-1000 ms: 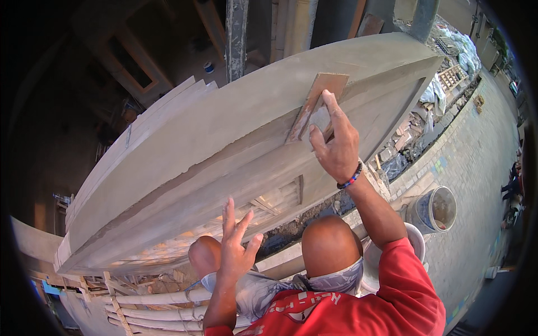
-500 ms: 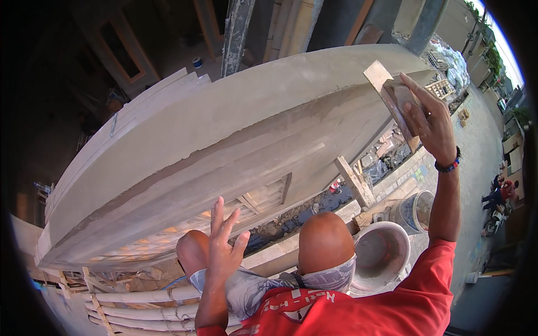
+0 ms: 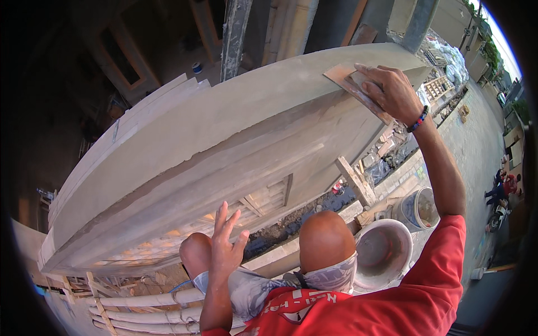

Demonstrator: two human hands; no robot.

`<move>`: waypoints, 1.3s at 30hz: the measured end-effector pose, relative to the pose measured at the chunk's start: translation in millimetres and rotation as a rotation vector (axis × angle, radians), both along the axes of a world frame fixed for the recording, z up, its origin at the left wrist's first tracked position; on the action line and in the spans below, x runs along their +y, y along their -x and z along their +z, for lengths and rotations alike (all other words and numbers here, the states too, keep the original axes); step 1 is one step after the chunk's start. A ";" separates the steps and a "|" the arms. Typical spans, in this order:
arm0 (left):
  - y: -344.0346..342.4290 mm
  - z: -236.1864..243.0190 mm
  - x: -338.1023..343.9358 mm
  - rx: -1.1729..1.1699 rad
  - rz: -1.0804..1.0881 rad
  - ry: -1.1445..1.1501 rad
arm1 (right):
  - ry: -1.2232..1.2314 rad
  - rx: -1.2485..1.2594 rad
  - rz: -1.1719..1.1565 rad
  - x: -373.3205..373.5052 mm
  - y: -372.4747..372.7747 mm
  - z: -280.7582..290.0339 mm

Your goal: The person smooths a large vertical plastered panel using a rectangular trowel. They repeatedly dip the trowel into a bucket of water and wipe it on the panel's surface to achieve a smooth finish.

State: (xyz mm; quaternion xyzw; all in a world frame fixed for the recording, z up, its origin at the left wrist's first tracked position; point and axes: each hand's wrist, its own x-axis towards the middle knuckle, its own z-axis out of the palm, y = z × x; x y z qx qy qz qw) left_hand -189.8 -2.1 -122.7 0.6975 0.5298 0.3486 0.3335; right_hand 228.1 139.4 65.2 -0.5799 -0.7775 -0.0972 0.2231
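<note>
My right hand [image 3: 388, 91] is closed round the handle of a flat wooden plastering float [image 3: 342, 77]. The float's long board lies against the curved plastered wall [image 3: 246, 103] toward its right end, reaching across the lower edge of the smooth upper band. Below that edge runs a recessed, darker grey strip [image 3: 218, 154]. Above my knees, my left hand [image 3: 227, 238] is raised with its fingers spread, holding nothing; it looks apart from the wall.
A round tub [image 3: 407, 252] with grey residue stands right of my knee, beside a bucket [image 3: 421, 210]. A wooden prop [image 3: 356, 180] leans under the wall. Bamboo poles [image 3: 145, 301] lie lower left. A person in red [image 3: 509, 183] is far right on the paved lane.
My right hand has moved the float left along the wall, and the float now lies flatter against it. My left hand has hardly moved and stays open.
</note>
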 end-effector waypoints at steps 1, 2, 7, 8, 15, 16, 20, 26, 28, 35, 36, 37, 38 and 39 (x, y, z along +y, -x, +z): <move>0.4 1.4 -0.2 0.005 0.009 -0.009 | -0.033 -0.021 -0.045 7.2 -22.4 -1.6; -1.0 1.5 -1.3 0.003 0.011 -0.011 | -0.058 -0.050 -0.097 11.7 -48.4 -1.9; -8.0 -3.8 1.7 -0.013 -0.027 0.007 | -0.253 -0.046 -0.403 -2.1 -147.2 24.0; -6.0 -3.6 0.9 -0.007 -0.026 0.017 | -0.214 0.240 -0.313 -6.3 -136.8 19.4; -6.4 -9.9 5.1 0.005 -0.026 -0.008 | -0.334 0.855 -0.102 -46.3 12.1 -101.5; -8.9 -10.0 6.5 -0.003 -0.024 0.001 | -0.377 0.793 -0.113 -41.9 21.8 -113.4; -5.8 -11.1 1.8 0.010 0.013 0.017 | -0.447 0.992 -0.144 -15.5 45.7 -107.2; -5.6 -13.6 3.4 -0.017 0.014 0.031 | -0.335 0.739 -0.166 -23.2 71.8 -168.7; -6.1 -10.7 1.8 -0.012 0.032 0.038 | -0.204 0.749 -0.176 -46.1 71.3 -178.3; -11.9 -9.5 3.7 0.047 0.003 -0.030 | -0.419 0.945 -0.149 -13.2 62.9 -106.7; -15.1 -6.5 3.2 0.057 0.006 -0.059 | -0.398 0.858 -0.128 -14.9 73.1 -115.4; -17.1 -1.0 2.5 0.072 0.011 -0.091 | -0.378 0.776 -0.105 -20.4 88.9 -136.6; -17.5 3.7 1.0 0.086 0.015 -0.115 | -0.351 0.694 -0.086 -28.9 100.3 -154.1; -15.2 6.9 -0.3 0.109 -0.002 -0.171 | -0.252 0.689 -0.065 -40.3 101.7 -165.8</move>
